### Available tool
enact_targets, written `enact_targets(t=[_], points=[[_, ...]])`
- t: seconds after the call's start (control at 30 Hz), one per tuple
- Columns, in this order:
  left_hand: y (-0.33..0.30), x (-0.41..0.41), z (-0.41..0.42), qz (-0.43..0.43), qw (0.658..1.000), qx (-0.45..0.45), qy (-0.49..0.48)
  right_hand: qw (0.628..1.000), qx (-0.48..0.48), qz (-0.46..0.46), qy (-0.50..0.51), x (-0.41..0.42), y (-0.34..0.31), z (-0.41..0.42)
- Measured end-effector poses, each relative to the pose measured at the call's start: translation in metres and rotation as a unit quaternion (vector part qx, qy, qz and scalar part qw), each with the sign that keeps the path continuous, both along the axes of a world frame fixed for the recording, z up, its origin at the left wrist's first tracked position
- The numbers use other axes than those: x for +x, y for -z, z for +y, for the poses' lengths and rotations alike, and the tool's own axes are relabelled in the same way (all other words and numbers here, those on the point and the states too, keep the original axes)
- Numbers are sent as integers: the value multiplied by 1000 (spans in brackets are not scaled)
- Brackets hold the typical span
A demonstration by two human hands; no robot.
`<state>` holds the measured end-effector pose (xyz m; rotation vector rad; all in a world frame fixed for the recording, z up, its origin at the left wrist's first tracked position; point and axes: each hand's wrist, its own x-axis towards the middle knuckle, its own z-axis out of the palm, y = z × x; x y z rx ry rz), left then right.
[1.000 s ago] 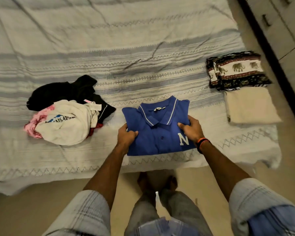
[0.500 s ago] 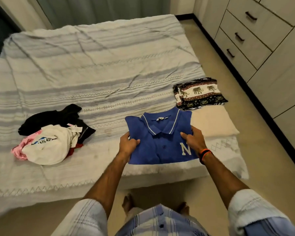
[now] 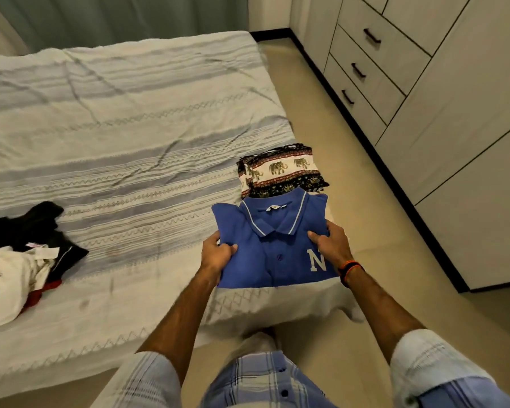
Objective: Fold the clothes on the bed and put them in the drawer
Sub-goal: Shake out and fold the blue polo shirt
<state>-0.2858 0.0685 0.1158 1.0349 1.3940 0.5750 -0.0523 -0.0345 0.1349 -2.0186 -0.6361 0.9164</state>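
A: Under and far to the left of the two-handed grip, what fills the view?
B: The bed (image 3: 124, 119), spread with a striped cover. To the right of the grip, across a strip of floor, stands a wardrobe (image 3: 460, 119) with three shut drawers (image 3: 374, 66), one above the other.

A: And between the hands?
B: A folded blue polo shirt (image 3: 273, 245), collar away from the person, white letter N near the right wrist. It sits at the bed's near right corner; whether it rests on the bed or is lifted clear I cannot tell.

A: How is it held?
B: The left hand (image 3: 217, 253) pinches the shirt's left edge, thumb on top. The right hand (image 3: 331, 245) grips the right edge, fingers spread over the cloth, an orange and black band (image 3: 349, 267) on that wrist.

A: Beyond the grip?
B: A folded elephant-print cloth (image 3: 280, 170), just past the collar.

A: Far left of it?
B: An unfolded heap: a black garment (image 3: 33, 231), a white one (image 3: 6, 284).
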Motion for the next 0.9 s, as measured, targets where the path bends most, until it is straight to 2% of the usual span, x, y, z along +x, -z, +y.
enact_targets(t=[0.17, 0.37, 0.5, 0.9], points=[[24, 63, 22, 15, 1000, -16, 5, 999, -32, -22, 0, 59, 19, 16], [41, 122, 42, 66, 997, -29, 25, 998, -65, -6, 6, 116, 32, 33], [53, 144, 47, 86, 995, -35, 43, 997, -79, 2, -2, 144, 45, 43], [105, 195, 72, 168, 983, -69, 8, 990, -127, 44, -45, 212, 105, 87]])
